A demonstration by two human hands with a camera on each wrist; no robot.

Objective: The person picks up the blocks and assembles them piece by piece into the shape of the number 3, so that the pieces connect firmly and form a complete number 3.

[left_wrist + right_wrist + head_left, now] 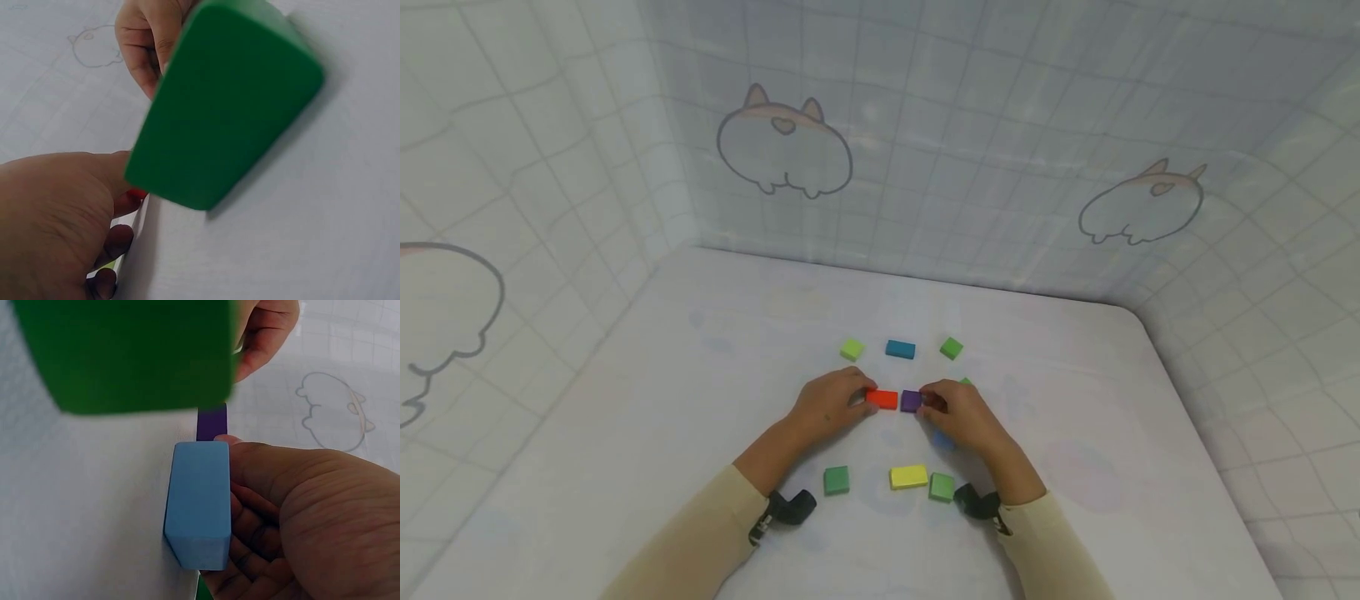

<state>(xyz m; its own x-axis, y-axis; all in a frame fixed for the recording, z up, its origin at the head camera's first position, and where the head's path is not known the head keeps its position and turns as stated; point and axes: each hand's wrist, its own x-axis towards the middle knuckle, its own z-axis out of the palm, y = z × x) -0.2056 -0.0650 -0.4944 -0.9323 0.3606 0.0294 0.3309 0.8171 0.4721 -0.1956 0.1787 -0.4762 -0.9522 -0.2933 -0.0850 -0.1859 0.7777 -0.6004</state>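
My left hand (829, 405) pinches a red block (883, 400) at its left end, thumb on the near side and fingers on the far side. Just right of it, across a narrow gap, lies a purple block (911, 402), its right end between the thumb and fingers of my right hand (966, 415). The right wrist view shows the thumb tip at the purple block (212, 424). A light blue block (201, 490) lies close beside the right palm, partly under that hand in the head view. In the left wrist view a green block (225, 106) hides most of the red one.
Behind the hands lie a lime block (852, 349), a teal-blue block (900, 349) and a green block (951, 348); another green block (966, 382) peeks out past the right hand. Nearer me are a yellow block (908, 477) and a light green block (942, 487). Patterned cloth (970, 167) surrounds the white tabletop (1075, 358).
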